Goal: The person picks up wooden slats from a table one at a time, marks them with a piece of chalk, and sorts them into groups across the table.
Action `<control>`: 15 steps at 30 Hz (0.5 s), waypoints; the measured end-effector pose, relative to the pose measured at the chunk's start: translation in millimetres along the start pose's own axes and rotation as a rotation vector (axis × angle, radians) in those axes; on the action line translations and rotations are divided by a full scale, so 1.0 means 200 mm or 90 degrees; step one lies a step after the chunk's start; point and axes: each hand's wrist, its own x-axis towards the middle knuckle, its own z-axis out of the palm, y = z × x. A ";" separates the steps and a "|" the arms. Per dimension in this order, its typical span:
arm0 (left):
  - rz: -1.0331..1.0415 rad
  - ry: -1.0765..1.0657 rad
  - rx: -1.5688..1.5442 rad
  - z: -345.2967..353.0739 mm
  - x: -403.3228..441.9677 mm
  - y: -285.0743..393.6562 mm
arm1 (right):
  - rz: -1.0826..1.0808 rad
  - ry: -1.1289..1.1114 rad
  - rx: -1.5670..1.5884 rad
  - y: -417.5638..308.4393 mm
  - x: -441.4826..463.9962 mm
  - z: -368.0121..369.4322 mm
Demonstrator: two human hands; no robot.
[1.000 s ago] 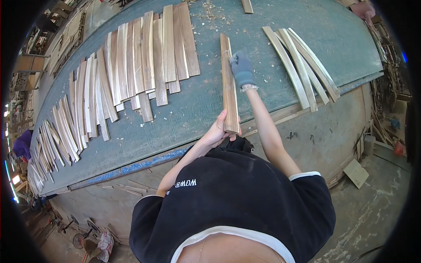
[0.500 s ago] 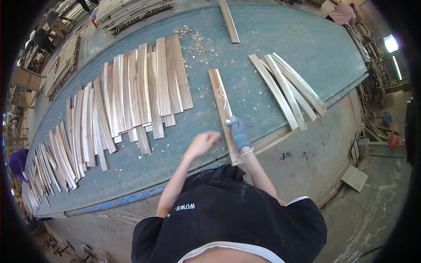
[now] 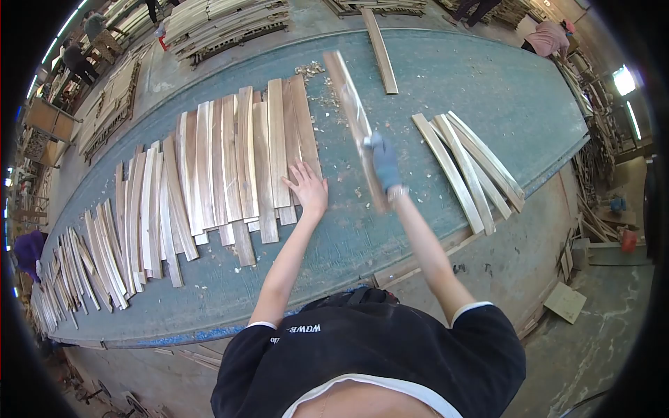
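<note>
Left hand (image 3: 310,192) spread wide on strips (image 3: 277,125); gloved right hand (image 3: 385,164) grips board (image 3: 348,97) by one edge. Risk: lopsided grip could let board twist, knocking strips askew.

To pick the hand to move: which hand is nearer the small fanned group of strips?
The right hand. It grips the blurred strip, left of the fanned group; the left hand is farther left, on the large row.
</note>
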 end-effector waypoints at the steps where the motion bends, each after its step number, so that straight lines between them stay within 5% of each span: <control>1: -0.001 -0.001 0.002 0.00 0.01 0.00 | -0.003 0.005 0.009 -0.07 0.12 0.03; 4: 0.059 -0.026 0.106 -0.05 0.07 0.01 | -0.078 -0.104 0.052 0.00 0.65 0.07; 7: 0.045 -0.149 0.039 -0.14 0.09 -0.05 | 0.047 -0.084 -0.029 0.02 0.87 0.05; 9: 0.079 -0.134 -0.100 -0.15 0.09 -0.15 | 0.155 -0.084 -0.428 0.05 0.90 -0.01; 10: 0.076 -0.134 -0.101 -0.13 0.08 -0.22 | 0.179 -0.074 -0.377 0.09 0.87 -0.03; 12: 0.115 -0.150 -0.488 -0.09 0.03 -0.33 | 0.212 -0.074 -0.321 0.26 0.78 -0.07; 13: 0.108 -0.156 -0.489 -0.12 0.00 -0.33 | 0.226 -0.083 -0.312 0.39 0.74 -0.08; 15: -0.241 -0.468 -1.203 -0.28 -0.08 -0.30 | 0.260 -0.052 -0.272 0.55 0.63 -0.07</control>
